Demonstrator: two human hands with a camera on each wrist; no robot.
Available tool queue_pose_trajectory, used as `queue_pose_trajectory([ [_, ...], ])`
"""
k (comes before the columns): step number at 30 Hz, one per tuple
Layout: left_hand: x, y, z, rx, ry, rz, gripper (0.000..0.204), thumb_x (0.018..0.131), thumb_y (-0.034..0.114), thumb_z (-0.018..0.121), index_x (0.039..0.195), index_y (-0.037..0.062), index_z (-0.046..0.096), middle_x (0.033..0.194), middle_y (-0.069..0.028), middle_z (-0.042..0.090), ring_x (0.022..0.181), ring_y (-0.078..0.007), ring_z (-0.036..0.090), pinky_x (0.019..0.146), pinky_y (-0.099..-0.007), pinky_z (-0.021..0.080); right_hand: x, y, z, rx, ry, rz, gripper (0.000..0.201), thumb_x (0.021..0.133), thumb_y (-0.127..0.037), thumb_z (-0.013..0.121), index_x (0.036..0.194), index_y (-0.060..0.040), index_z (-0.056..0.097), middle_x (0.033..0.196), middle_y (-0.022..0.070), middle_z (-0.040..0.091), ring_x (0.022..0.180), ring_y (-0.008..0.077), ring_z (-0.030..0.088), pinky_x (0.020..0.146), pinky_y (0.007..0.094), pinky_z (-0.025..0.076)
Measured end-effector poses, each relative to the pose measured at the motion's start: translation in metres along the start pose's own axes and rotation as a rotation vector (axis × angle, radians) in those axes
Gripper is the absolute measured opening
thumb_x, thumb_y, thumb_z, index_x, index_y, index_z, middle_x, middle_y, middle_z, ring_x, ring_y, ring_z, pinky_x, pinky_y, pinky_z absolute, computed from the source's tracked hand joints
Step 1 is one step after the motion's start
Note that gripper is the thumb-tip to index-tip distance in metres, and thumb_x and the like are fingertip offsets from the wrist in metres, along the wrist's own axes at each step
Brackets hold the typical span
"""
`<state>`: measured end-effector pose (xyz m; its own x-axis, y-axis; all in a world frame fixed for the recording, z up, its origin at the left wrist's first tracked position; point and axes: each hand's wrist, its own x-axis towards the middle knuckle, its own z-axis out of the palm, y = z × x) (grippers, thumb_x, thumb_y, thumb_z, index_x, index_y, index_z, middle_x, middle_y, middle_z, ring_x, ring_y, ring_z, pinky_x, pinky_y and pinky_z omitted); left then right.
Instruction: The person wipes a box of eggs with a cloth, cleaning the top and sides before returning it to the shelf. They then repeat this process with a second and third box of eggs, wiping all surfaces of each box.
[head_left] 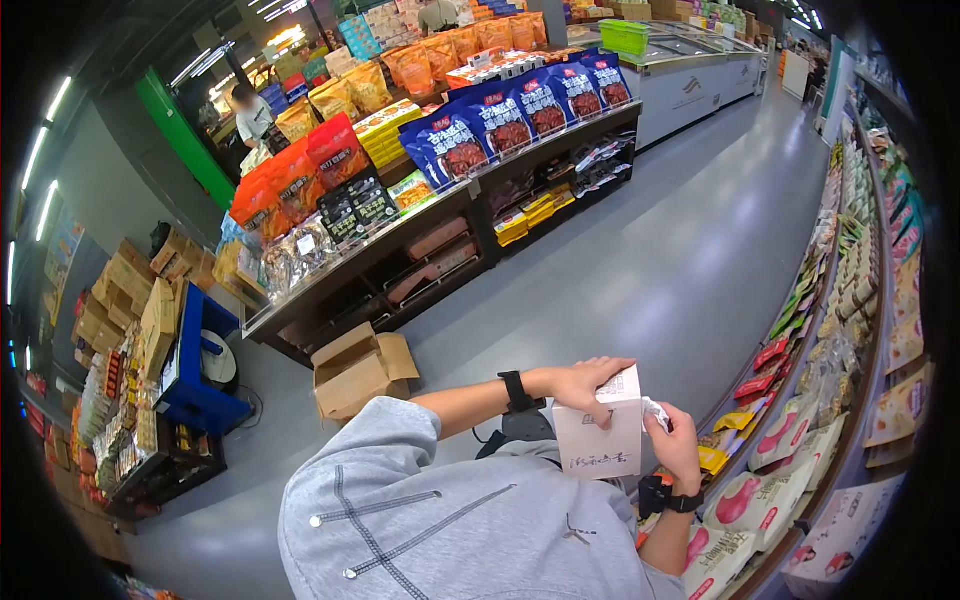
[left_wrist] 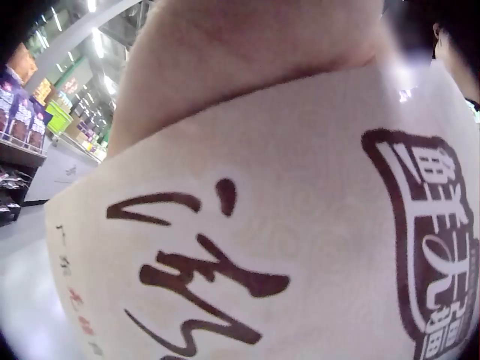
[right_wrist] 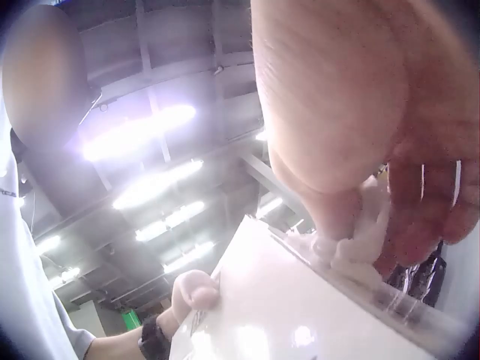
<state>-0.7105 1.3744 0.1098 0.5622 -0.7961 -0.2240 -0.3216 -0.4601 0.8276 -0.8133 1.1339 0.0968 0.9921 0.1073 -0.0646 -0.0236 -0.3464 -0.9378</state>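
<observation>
White carton: held at chest height over aisle floor, beside snack shelf. Brown calligraphy print on faces.
Left hand: fingers curled over top edge, gripping carton.
Right hand: pinching crumpled white wrapper at carton's upper right corner.
Handling, judged: light, stiff paperboard; crushable walls; best held by edges and corners.
Obscured: carton contents; whether top is sealed; wrapper's attachment to carton unclear. Left wrist view filled by carton face; fingertips cut off.
</observation>
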Motion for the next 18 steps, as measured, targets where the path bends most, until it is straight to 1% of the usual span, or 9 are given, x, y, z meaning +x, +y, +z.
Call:
queue_pose_trajectory([
  [2, 0.0, -0.003, 0.001, 0.009, 0.009, 0.009, 0.122, 0.057, 0.038, 0.083, 0.154, -0.0037, 0.02, 0.136, -0.0263, 0.043, 0.13, -0.0409, 0.04, 0.11, -0.0448, 0.035, -0.003, -0.001, -0.004, 0.015, -0.048, 0.008, 0.024, 0.094, -0.012, 0.062, 0.11, 0.0048, 0.066, 0.082, 0.0043, 0.067, 0.077, 0.0068, 0.055, 0.068, 0.0262, 0.047],
  [5, -0.002, -0.004, 0.001, 0.026, 0.008, 0.003, 0.122, 0.058, 0.039, 0.083, 0.154, -0.0039, 0.02, 0.136, -0.0266, 0.043, 0.131, -0.0411, 0.04, 0.111, -0.0447, 0.034, 0.007, -0.011, 0.007, 0.217, 0.027, -0.071, 0.025, 0.095, -0.014, 0.062, 0.11, 0.0046, 0.066, 0.082, 0.0039, 0.067, 0.076, 0.0066, 0.055, 0.067, 0.0265, 0.047],
  [6, -0.002, -0.003, 0.001, 0.032, 0.007, 0.001, 0.122, 0.058, 0.039, 0.083, 0.154, -0.004, 0.02, 0.136, -0.0267, 0.043, 0.131, -0.0411, 0.04, 0.111, -0.0447, 0.034, 0.011, -0.015, 0.01, 0.181, 0.061, -0.065, 0.024, 0.096, -0.014, 0.062, 0.11, 0.0048, 0.066, 0.082, 0.0026, 0.067, 0.075, 0.0068, 0.055, 0.067, 0.0267, 0.047],
  [9, -0.003, -0.001, 0.002, 0.038, 0.008, -0.001, 0.121, 0.06, 0.038, 0.083, 0.154, -0.0045, 0.02, 0.137, -0.0268, 0.043, 0.132, -0.041, 0.039, 0.111, -0.0443, 0.034, 0.017, -0.015, 0.014, 0.1, 0.084, -0.064, 0.023, 0.095, -0.015, 0.062, 0.106, 0.0043, 0.066, 0.08, 0.0048, 0.066, 0.075, 0.0073, 0.055, 0.067, 0.0274, 0.047],
  [12, -0.008, -0.004, 0.002, 0.02, 0.02, -0.027, 0.121, 0.06, 0.038, 0.083, 0.154, -0.005, 0.02, 0.139, -0.027, 0.041, 0.134, -0.0407, 0.038, 0.113, -0.0433, 0.033, 0.012, -0.003, 0.008, -0.088, 0.009, -0.009, 0.023, 0.094, -0.017, 0.063, 0.103, 0.0036, 0.065, 0.078, 0.0079, 0.065, 0.073, 0.0091, 0.055, 0.067, 0.0282, 0.047],
  [15, -0.01, -0.014, 0.002, -0.005, 0.044, -0.009, 0.12, 0.061, 0.038, 0.083, 0.154, -0.005, 0.019, 0.143, -0.0275, 0.039, 0.137, -0.0406, 0.035, 0.115, -0.0427, 0.031, 0.003, 0.008, 0.004, -0.134, -0.062, 0.036, 0.024, 0.094, -0.019, 0.063, 0.102, 0.0032, 0.065, 0.077, 0.0113, 0.065, 0.072, 0.0132, 0.058, 0.068, 0.0306, 0.049],
  [17, -0.011, -0.016, 0.002, -0.032, 0.055, -0.007, 0.12, 0.062, 0.036, 0.084, 0.153, -0.0058, 0.019, 0.145, -0.0272, 0.037, 0.138, -0.0395, 0.035, 0.116, -0.0419, 0.03, -0.002, 0.014, 0.006, -0.076, -0.037, -0.02, 0.025, 0.095, -0.02, 0.062, 0.107, 0.0018, 0.064, 0.084, 0.0117, 0.068, 0.078, 0.0174, 0.062, 0.074, 0.0327, 0.05],
  [18, -0.013, -0.007, -0.002, -0.096, 0.03, -0.015, 0.119, 0.062, 0.035, 0.084, 0.153, -0.0063, 0.02, 0.145, -0.0269, 0.038, 0.138, -0.0391, 0.036, 0.116, -0.0411, 0.03, -0.003, 0.016, 0.007, -0.007, -0.057, -0.028, 0.028, 0.095, -0.021, 0.062, 0.111, 0.0017, 0.063, 0.091, 0.0126, 0.069, 0.084, 0.0193, 0.063, 0.078, 0.0339, 0.051],
])
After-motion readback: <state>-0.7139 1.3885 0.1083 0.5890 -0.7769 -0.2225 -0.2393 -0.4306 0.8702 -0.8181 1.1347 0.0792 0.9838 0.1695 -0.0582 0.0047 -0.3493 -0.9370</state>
